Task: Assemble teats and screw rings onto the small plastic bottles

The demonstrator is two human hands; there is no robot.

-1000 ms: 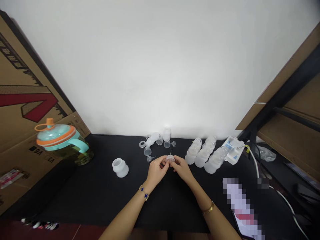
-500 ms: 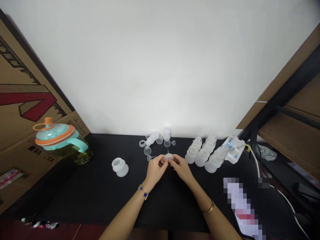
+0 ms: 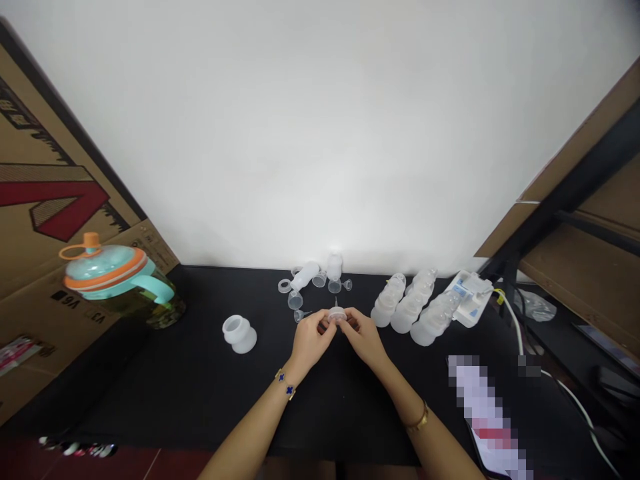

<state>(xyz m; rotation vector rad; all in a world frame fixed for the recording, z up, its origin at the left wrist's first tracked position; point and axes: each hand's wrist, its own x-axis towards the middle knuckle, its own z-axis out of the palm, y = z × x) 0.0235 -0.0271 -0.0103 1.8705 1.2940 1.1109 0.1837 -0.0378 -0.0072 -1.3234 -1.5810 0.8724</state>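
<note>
My left hand [image 3: 313, 339] and my right hand [image 3: 363, 337] meet low at the middle of the black table [image 3: 150, 380]. Fingertips of both hands pinch a small translucent round plastic cap [image 3: 337, 315], and a thin pointed stem [image 3: 336, 302] rises from it. Its underside is hidden by my fingers. Close to my left hand lies a small clear plastic funnel [image 3: 300, 316]. A clear plastic cup [image 3: 295, 301] stands just beyond it. A gold bracelet with blue clover charms [image 3: 286, 385] circles my left wrist, and a gold bangle [image 3: 417, 417] circles my right.
Several frosted plastic bottles [image 3: 413, 307] stand right of my hands, and more parts [image 3: 310, 277] lie beyond them. Left sit a white silicone cup [image 3: 240, 335] and an orange-lidded jug [image 3: 117, 280]. A blurred phone [image 3: 487, 417] lies front right, beside a white cable [image 3: 520, 337].
The whole view drifts slightly, with the jug and boxes shifting left. My hands stay close together on the cap, which turns little.
</note>
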